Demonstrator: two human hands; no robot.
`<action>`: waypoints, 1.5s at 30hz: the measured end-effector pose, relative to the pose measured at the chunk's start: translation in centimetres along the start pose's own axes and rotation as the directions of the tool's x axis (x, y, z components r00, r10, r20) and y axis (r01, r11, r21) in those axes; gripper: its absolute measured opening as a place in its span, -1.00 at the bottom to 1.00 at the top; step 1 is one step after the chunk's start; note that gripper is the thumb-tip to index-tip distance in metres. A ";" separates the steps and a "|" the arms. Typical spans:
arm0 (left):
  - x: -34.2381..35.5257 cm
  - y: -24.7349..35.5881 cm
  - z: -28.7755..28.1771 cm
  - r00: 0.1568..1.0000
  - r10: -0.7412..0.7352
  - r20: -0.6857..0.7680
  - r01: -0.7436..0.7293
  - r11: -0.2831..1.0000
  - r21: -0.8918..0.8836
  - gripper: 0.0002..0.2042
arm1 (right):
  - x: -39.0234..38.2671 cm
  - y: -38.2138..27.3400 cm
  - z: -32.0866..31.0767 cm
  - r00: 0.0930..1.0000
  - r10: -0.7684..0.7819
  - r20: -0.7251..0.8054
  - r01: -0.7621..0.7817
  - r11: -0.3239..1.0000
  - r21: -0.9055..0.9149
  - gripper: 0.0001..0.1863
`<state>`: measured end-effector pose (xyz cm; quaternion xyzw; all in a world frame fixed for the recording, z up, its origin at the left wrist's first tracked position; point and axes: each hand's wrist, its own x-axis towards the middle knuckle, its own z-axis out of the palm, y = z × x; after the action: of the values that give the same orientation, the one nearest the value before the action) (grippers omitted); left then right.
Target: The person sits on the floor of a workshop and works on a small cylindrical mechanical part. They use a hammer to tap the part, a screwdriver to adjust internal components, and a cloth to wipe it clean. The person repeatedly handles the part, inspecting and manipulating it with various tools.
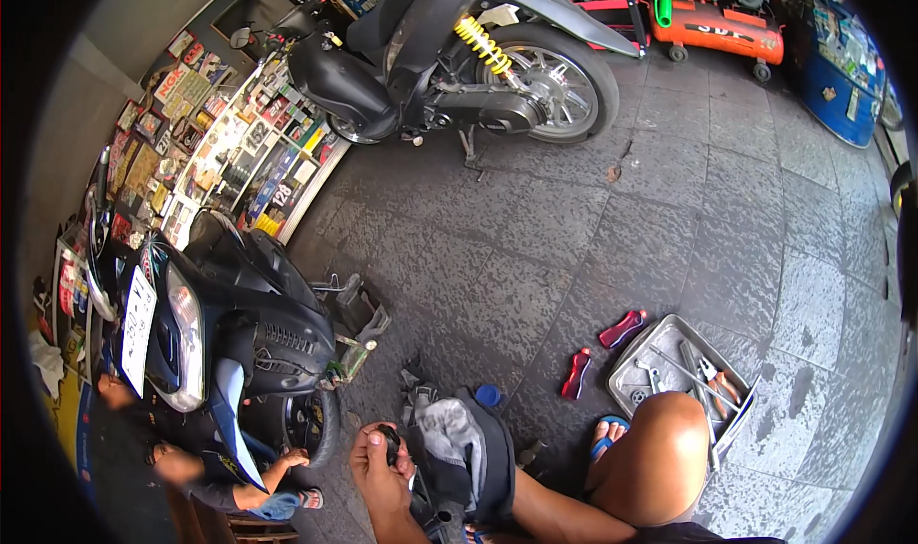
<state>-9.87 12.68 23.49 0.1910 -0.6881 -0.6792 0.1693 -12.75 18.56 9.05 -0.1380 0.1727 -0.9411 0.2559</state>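
Observation:
My left hand (381,460) is closed, with the thumb and fingers pinching a small black rounded part (388,439). Just right of it is dark, bulky cloth (492,448), with a crumpled light grey rag (448,434) on top. Below the rag, a dark tube-like piece (445,523) shows at the lower edge. What seems to be my right forearm (564,508) comes in from the lower right and passes behind the dark cloth, so the right hand's fingers are hidden. A blue round cap (489,395) lies on the floor beyond the cloth.
Right of my bent knee stands a metal tray (626,360) with pliers (717,381) and wrenches, two red bottles (576,374) beside it. A scooter (258,324) and a seated person (244,491) are at left. Another scooter (411,85), an orange compressor (717,37) and blue drum (832,99) stand behind.

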 end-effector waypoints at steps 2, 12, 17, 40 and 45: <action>-0.2 -0.3 -0.4 1.000 -0.018 -0.021 0.018 1.000 0.018 -0.69 | -0.5 -0.5 0.7 0.966 0.111 0.234 -0.218 0.833 0.508 -0.69; -1.3 -1.4 -0.7 0.984 -0.123 -0.129 0.132 0.989 0.060 -0.68 | -2.8 -3.2 3.7 0.996 -0.086 -0.022 0.076 0.953 -0.295 -0.79; -1.4 -3.3 -0.6 0.999 0.009 -0.037 -0.008 1.000 0.028 -0.70 | -3.2 -3.6 4.4 0.901 -0.433 -0.032 0.289 0.652 -0.701 -0.72; -1.8 -3.5 0.6 0.950 0.310 -0.036 -0.289 0.917 0.275 -0.73 | -4.2 -3.0 5.1 0.906 -0.328 -0.268 0.060 0.726 -0.685 -0.80; -0.8 -3.4 -0.8 0.848 0.482 0.219 -0.520 0.682 0.514 -0.60 | -3.0 -5.7 4.4 0.882 0.237 -0.407 -0.226 0.971 0.077 -0.68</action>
<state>-8.67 12.37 20.13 0.0137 -0.8857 -0.3826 0.2627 -11.20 23.66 14.75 0.0890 0.2253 -0.9139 0.3259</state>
